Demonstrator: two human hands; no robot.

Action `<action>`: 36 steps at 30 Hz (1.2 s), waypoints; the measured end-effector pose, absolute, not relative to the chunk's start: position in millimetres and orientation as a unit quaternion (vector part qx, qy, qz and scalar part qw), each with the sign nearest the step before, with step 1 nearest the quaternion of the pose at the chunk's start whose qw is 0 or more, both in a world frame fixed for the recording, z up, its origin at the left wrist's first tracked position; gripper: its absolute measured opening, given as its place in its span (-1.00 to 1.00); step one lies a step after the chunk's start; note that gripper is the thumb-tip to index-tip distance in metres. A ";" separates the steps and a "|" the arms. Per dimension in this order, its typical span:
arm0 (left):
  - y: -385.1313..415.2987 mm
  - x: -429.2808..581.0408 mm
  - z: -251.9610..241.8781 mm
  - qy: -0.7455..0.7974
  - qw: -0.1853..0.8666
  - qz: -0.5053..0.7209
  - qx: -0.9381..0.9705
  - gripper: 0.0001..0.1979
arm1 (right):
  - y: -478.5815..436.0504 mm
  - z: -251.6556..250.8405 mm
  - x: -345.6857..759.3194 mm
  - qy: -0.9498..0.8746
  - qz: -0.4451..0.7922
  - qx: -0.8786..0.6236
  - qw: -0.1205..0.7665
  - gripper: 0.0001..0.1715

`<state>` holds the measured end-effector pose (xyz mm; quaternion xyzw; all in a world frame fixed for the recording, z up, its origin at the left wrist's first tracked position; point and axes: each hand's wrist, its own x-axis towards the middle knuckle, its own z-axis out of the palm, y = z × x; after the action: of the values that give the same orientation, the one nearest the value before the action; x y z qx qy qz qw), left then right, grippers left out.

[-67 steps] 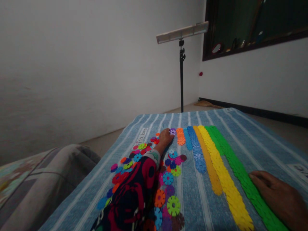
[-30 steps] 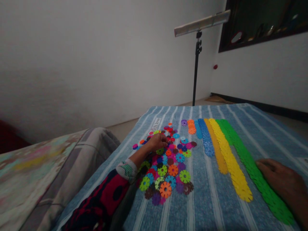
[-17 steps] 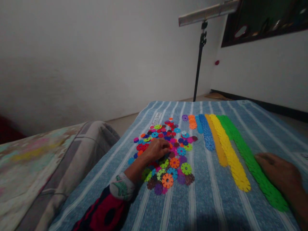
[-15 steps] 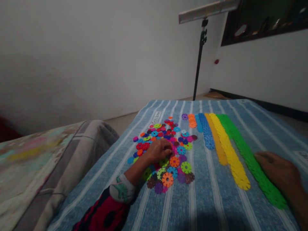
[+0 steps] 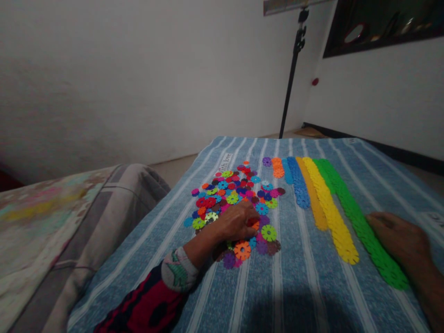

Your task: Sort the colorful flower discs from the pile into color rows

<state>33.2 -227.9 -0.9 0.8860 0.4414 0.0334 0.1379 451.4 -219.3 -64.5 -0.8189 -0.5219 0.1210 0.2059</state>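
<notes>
My left hand reaches into a loose pile of multicoloured notched plastic discs. Its thumb and fingers close about an orange disc, which they partly cover. Another orange disc lies just below that hand, and a lime green disc is to its right. My right hand rests on the cloth against a long row of overlapping green discs. Its fingers look loosely stretched out, holding nothing visible; some are hidden.
Beside the green row lie overlapping rows of yellow discs, darker yellow discs and blue discs. Short orange and purple groups sit farther back. A striped blue cloth covers the table. Behind it stands a black pole.
My left hand has moved a little right and nearer, from over the pile's middle onto the orange disc. My right hand stays by the green row. The view has tilted slightly down.
</notes>
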 end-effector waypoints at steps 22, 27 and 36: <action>-228.6 38.5 -10.8 0.377 0.104 0.106 0.914 -0.79 | -214.5 -78.1 459.6 -0.513 0.096 -0.815 0.252 -0.45; -229.1 43.2 -9.7 0.342 0.123 0.085 0.928 -0.72 | -214.9 -74.7 457.0 -0.506 0.095 -0.825 0.233 -0.41; -226.9 44.9 -18.6 0.329 0.141 0.109 0.927 -0.80 | -215.2 -76.0 458.0 -0.511 0.099 -0.822 0.230 -0.37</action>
<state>44.9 -226.9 -18.6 0.9273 0.3290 0.1094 0.1408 458.0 -215.2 -76.0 -0.8222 -0.5113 0.0992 0.2297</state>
